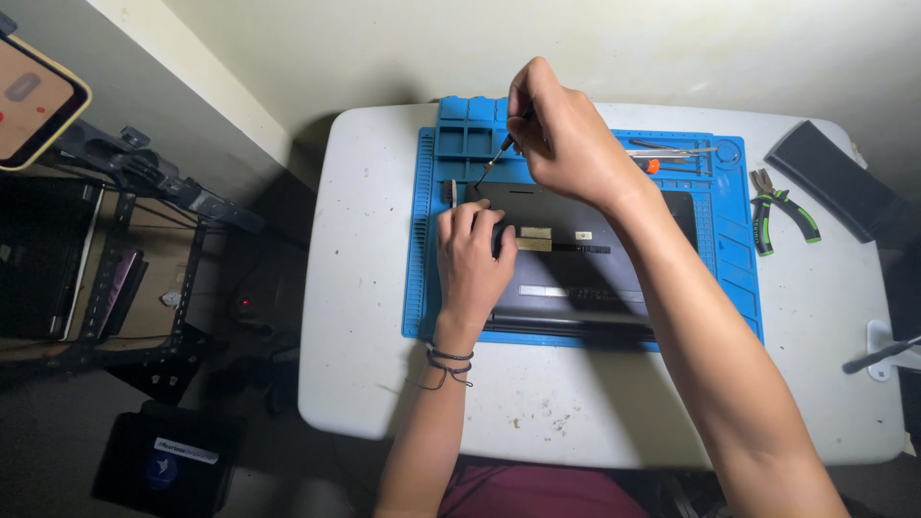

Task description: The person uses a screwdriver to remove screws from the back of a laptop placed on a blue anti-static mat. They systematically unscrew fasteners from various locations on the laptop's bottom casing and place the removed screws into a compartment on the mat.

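Observation:
A dark laptop [585, 278] lies bottom side up on a blue work mat [739, 259] on a white table [365, 288]. My left hand [472, 254] rests flat on the laptop's left part, fingers spread over its top left corner. My right hand [566, 134] is above the laptop's far edge and grips a small screwdriver [497, 158]. The screwdriver's tip points down at the laptop's top left corner, just beyond my left fingertips.
Green-handled pliers [782, 211] lie right of the mat, with a black flat case [835, 177] beyond them. Small tools [672, 153] sit in the mat's top trays. A phone [34, 96] on a stand and a dark rack [106, 278] are left of the table.

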